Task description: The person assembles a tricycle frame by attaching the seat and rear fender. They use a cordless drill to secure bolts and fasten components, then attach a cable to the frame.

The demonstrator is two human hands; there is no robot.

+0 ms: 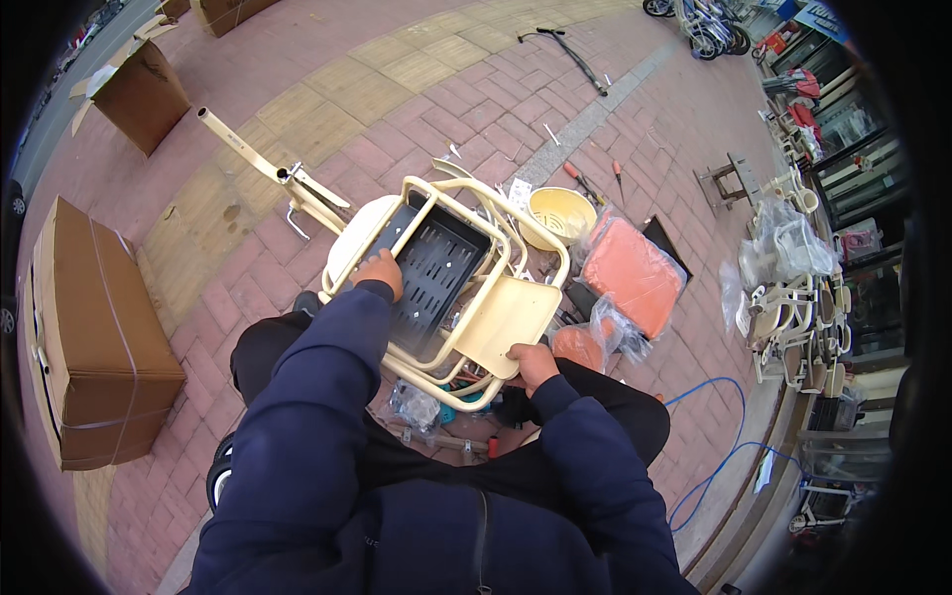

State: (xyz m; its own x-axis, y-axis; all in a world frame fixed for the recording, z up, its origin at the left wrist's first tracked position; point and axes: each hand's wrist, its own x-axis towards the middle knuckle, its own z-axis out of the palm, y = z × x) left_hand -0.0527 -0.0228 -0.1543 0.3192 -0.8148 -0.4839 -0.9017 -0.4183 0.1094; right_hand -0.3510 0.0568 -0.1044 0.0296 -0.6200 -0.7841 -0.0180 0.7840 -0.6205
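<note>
Pinching cream panel point(509, 319) edge: R hand point(536, 368); L hand point(379, 275) at tray point(436, 262) rim, finger hold unclear; room on paving point(220, 332) nr carton point(114, 342).

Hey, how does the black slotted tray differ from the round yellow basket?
The black tray is roughly rectangular, while the yellow basket is round. The black tray sits among the tubes of the cream frame; the yellow basket is on the ground beyond that frame. Both look like open containers.
</note>
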